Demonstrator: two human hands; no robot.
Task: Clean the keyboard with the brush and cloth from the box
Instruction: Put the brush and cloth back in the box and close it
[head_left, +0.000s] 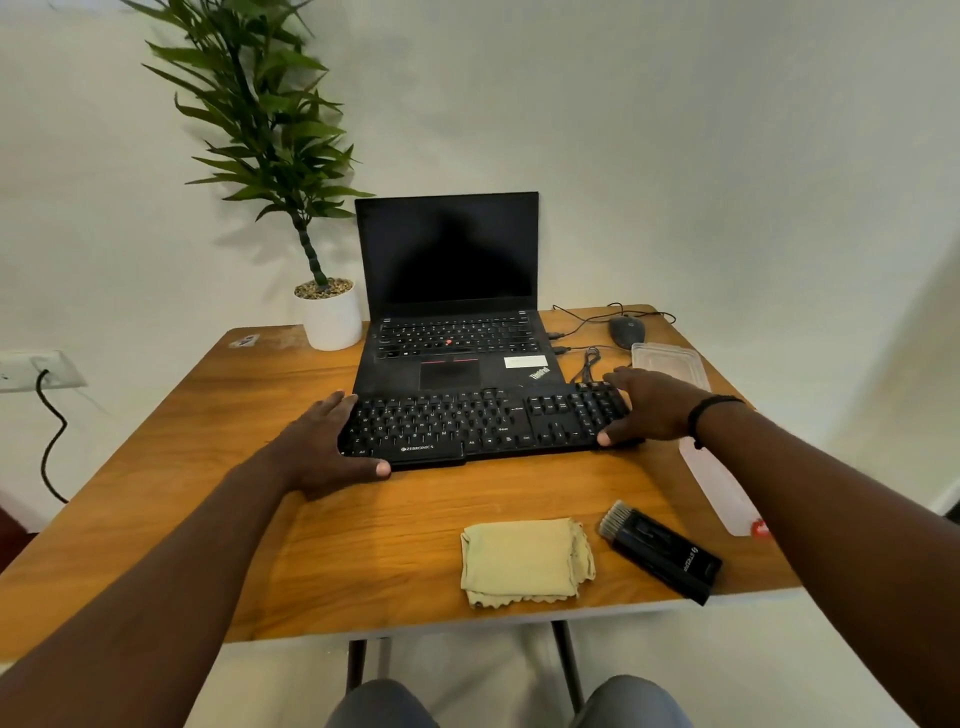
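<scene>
Now both hands grip the keyboard (483, 423) by its ends. The left hand (324, 447) wraps the left end, fingers over the far edge and thumb along the front edge, closed on the case. The right hand (644, 408) covers the right end the same way, fingers laid over the number pad's far corner and thumb at the front edge; a dark band (709, 415) circles that wrist.

The keyboard is black and full-size, with white legends, a number pad on the right and a white brand mark on its front lip. It lies across the table (208, 467), slightly askew, its right end farther from the person than its left, and its far edge meets or overlaps the front of the laptop (452, 312); I cannot tell whether it rests flat or is lifted a little.

Nearer the person, well apart from the keyboard, a folded pale yellow-green cloth (524, 561) lies flat with frayed edges. Just right of it sits the brush (660, 551), a black block with grey bristles at its far end, close to the table's front edge.

The laptop stands open with a dark screen. To its right are a mouse (626, 330) with cables, and a clear box (670, 364) beyond the right hand. A clear lid (719, 488) with a red spot lies along the table's right edge, partly hidden by the right forearm. A plant (327, 312) in a white pot stands left of the laptop.
</scene>
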